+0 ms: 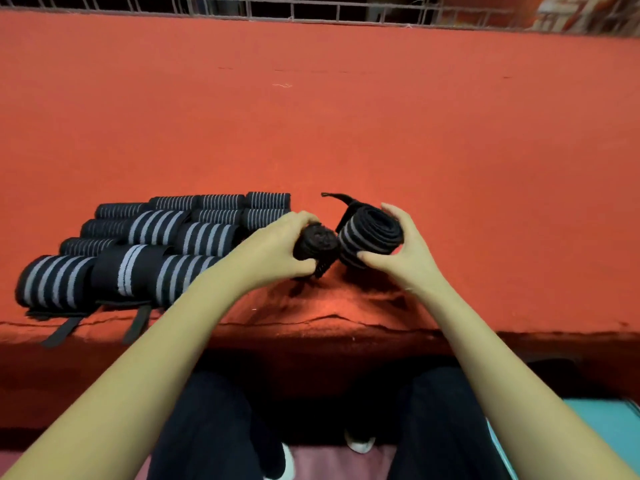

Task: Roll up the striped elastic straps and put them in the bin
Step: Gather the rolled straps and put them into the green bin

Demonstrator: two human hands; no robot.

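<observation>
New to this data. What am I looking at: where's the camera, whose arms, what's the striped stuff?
There is no machine here: a person works with bare hands. The single picture comes from a camera worn on their head, looking forward and down, so the forearms come in from the bottom edge. The work surface is covered in red cloth. On its left lies a stack of rolled straps, black with grey stripes. The left hand grips a small dark roll. The right hand grips a bigger striped roll, whose loose black tail sticks up behind it. The two rolls sit side by side; whether they touch I cannot tell. No bin is clearly in view.
</observation>
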